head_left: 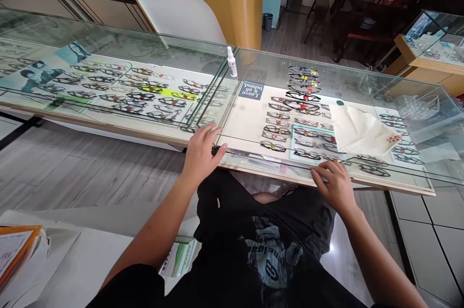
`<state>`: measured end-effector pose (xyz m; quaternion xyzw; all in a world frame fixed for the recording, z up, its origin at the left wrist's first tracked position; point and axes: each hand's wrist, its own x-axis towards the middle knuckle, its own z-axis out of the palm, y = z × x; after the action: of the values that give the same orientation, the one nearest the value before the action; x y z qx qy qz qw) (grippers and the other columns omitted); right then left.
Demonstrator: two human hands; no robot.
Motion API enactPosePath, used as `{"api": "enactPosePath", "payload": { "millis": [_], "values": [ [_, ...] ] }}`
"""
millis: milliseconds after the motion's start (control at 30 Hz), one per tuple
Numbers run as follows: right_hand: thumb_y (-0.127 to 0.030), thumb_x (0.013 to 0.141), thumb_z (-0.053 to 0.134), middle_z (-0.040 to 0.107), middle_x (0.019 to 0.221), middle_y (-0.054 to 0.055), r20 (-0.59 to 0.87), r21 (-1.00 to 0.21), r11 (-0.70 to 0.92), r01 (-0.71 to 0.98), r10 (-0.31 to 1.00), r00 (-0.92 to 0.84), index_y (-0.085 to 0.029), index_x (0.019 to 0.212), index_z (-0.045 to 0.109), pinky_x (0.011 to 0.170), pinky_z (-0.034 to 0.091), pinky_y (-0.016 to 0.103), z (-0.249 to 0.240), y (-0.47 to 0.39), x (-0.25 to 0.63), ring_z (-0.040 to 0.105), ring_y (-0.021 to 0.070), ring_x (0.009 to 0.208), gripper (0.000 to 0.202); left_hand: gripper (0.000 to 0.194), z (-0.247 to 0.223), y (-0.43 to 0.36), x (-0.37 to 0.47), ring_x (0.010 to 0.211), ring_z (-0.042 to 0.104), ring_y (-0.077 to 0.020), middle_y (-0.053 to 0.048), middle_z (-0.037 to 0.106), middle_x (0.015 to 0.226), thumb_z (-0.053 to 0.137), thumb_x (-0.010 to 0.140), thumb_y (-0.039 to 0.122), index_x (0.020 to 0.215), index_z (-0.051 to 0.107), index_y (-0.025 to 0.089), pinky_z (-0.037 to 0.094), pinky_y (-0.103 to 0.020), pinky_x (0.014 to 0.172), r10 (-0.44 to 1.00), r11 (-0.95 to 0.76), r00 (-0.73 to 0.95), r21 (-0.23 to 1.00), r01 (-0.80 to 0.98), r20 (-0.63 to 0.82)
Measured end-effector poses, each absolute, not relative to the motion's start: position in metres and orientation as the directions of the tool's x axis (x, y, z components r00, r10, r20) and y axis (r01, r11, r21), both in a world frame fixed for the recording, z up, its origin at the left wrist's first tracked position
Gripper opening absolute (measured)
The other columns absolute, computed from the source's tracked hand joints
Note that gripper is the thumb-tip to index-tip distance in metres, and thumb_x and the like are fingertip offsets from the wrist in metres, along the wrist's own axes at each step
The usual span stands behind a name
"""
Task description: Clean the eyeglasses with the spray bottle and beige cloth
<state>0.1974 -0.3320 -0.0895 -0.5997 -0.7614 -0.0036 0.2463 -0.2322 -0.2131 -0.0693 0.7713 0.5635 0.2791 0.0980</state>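
Left hand [202, 153] has its fingers loosely spread at the front edge of the glass worktop [246, 126]; the fingers of the right hand [337, 184] are curled there, and honestly I can't tell if they're pinching it. The pale cloth [357, 129] lies just beyond and right of those right fingers, the nearer hand, long axis roughly sideways, blocking part of the eyeglass frames [276, 129] display.
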Motion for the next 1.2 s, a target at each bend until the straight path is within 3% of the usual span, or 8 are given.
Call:
{"api": "enactPosePath", "payload": {
  "millis": [133,267,367,533,733,900,1067,1200],
  "values": [
    [-0.038,0.11,0.064,0.077,0.097,0.008,0.289,-0.276,0.317,0.908,0.928,-0.236,-0.027,0.102,0.084,0.083,0.048,0.046,-0.073,-0.329,0.199,0.068,0.0281,0.091,0.024,0.066,-0.077,-0.19,-0.238,0.173,0.029,-0.039,-0.014,0.04,0.182,0.049,0.106,0.053,0.165,0.053,0.023,0.027,-0.061,0.139,0.937,-0.344,0.289,0.373,0.862,0.197],
    [-0.041,0.11,0.063,0.078,0.096,0.006,0.145,-0.316,0.419,0.852,0.908,-0.393,-0.027,0.095,0.082,0.082,0.049,0.045,-0.03,-0.304,0.208,0.069,0.0263,0.089,0.028,0.07,-0.087,-0.193,-0.242,0.176,0.022,-0.0387,-0.013,0.03,0.187,0.045,0.107,0.047,0.172,0.047,0.023,0.019,-0.063,0.142,0.931,-0.361,0.325,0.309,0.88,0.163],
    [-0.042,0.11,0.062,0.08,0.099,0.008,0.229,-0.355,0.432,0.829,0.9,-0.371,-0.027,0.098,0.081,0.084,0.051,0.045,0.012,-0.248,0.225,0.071,0.0277,0.092,0.028,0.073,-0.091,-0.198,-0.244,0.177,0.019,-0.0382,-0.011,0.025,0.189,0.045,0.105,0.042,0.176,0.041,0.025,0.016,-0.063,0.143,0.932,-0.358,0.325,0.277,0.892,0.16],
    [-0.043,0.104,0.068,0.078,0.106,0.013,0.35,-0.177,0.349,0.92,0.896,-0.273,-0.024,0.096,0.084,0.091,0.048,0.047,0.056,-0.093,0.257,0.065,0.0325,0.1,0.026,0.078,-0.092,-0.206,-0.247,0.178,0.012,-0.0395,-0.015,0.018,0.189,0.045,0.104,0.041,0.179,0.036,0.019,0.018,-0.065,0.142,0.935,-0.346,0.318,0.212,0.914,0.155],
    [-0.035,0.11,0.062,0.071,0.137,0.022,0.146,0.005,0.019,1.0,0.989,-0.019,-0.012,0.121,0.084,0.102,0.044,0.045,0.049,0.056,0.248,0.057,0.0323,0.122,0.034,0.081,-0.095,-0.223,-0.254,0.176,0.016,-0.0414,-0.018,0.016,0.189,0.046,0.104,0.036,0.18,0.029,0.013,0.02,-0.061,0.142,0.919,-0.367,0.341,0.115,0.923,0.197],
    [-0.036,0.112,0.06,0.069,0.141,0.026,0.05,0.046,-0.013,0.999,0.999,0.011,-0.006,0.121,0.082,0.103,0.039,0.043,0.024,0.11,0.23,0.053,0.0248,0.122,0.038,0.093,-0.101,-0.238,-0.265,0.174,0.024,-0.0436,-0.018,0.017,0.189,0.048,0.102,0.034,0.184,0.006,0.018,0.029,-0.062,0.138,0.883,-0.419,0.401,0.025,0.907,0.245],
    [-0.031,0.109,0.063,0.072,0.134,0.024,-0.001,0.057,-0.032,0.998,0.999,0.032,-0.004,0.112,0.084,0.101,0.034,0.043,0.007,0.134,0.226,0.05,0.0193,0.117,0.033,0.095,-0.099,-0.252,-0.269,0.173,0.029,-0.0443,-0.019,0.022,0.188,0.05,0.099,0.033,0.184,0.009,0.016,0.027,-0.06,0.138,0.876,-0.427,0.41,0.013,0.904,0.253],
    [-0.03,0.11,0.061,0.072,0.133,0.024,-0.01,0.065,-0.045,0.997,0.999,0.046,-0.006,0.115,0.084,0.104,0.035,0.045,0.005,0.137,0.222,0.053,0.0221,0.122,0.034,0.094,-0.098,-0.261,-0.271,0.174,0.025,-0.0429,-0.017,0.021,0.189,0.049,0.1,0.032,0.184,0.01,0.018,0.025,-0.059,0.139,0.884,-0.424,0.407,0.028,0.905,0.231]
  ]
}}
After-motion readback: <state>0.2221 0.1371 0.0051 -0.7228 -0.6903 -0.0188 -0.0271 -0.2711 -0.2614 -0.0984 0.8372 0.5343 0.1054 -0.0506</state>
